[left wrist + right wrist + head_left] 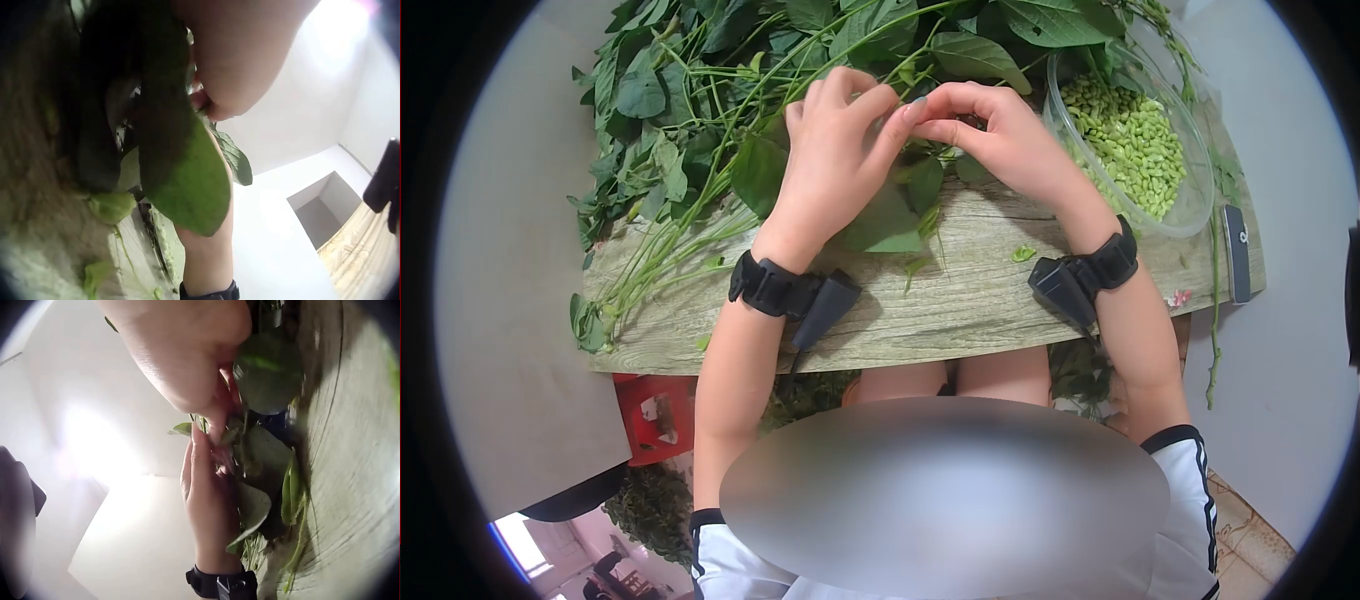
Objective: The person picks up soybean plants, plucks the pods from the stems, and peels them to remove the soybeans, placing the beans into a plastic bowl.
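Both hands meet by the fingertips over leafy green stalks [730,120]. The left hand [835,165] has bent fingers, with its thumb reaching toward the other hand's fingertips. Thumb and index finger of the right hand [1010,140] pinch at the same spot; the small plant part between the fingertips is mostly hidden. Below the hands hangs a broad leaf [885,222], seen large as a leaf [190,181] in the left wrist view. In the right wrist view, thin stems and a small leaf [182,429] show by the touching fingers, and green pods [291,490] hang nearby.
A clear plastic bowl [1197,190] of shelled green beans [1135,150] stands at the right. Beside it lie a dark flat device [1237,255] and a long bare stem [1216,330]. A loose green piece [1024,254] rests on the wood-patterned table [980,290]. Leafy stalks cover the table's back.
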Motion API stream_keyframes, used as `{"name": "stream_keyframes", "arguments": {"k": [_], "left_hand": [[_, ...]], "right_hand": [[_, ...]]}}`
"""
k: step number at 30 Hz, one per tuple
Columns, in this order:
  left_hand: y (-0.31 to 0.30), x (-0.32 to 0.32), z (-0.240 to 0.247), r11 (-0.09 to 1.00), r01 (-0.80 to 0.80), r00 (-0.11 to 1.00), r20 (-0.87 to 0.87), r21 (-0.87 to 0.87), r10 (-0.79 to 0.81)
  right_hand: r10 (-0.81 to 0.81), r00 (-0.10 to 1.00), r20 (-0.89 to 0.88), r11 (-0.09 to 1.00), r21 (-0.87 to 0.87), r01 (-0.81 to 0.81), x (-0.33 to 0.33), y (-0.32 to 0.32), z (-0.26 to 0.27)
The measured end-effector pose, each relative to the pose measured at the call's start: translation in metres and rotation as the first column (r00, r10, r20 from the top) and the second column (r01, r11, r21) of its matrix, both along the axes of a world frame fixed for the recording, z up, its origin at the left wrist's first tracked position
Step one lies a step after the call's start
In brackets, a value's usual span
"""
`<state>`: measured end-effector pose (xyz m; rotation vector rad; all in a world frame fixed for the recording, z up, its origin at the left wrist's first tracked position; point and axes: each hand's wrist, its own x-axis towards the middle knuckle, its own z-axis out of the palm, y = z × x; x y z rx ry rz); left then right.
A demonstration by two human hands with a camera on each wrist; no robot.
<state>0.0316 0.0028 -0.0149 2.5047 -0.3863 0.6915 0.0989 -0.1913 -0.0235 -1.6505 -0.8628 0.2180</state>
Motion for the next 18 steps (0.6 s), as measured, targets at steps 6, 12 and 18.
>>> {"name": "stream_keyframes", "arguments": {"k": [6, 12, 18], "left_hand": [[-0.003, -0.004, 0.007, 0.992, -0.118, 0.967, 0.23, 0.036, 0.106], [0.001, -0.006, 0.018, 0.998, -0.07, 0.988, 0.136, 0.003, 0.069], [-0.001, -0.01, 0.017, 0.822, 0.05, 0.912, -0.31, -0.567, -0.269]], "right_hand": [[-0.253, 0.803, 0.539, 0.95, -0.019, 0.312, -0.017, 0.008, 0.0], [-0.276, 0.57, 0.774, 0.938, 0.088, 0.335, -0.015, 0.012, -0.003], [-0.292, 0.526, 0.799, 0.93, 0.107, 0.353, -0.01, 0.007, -0.004]]}}
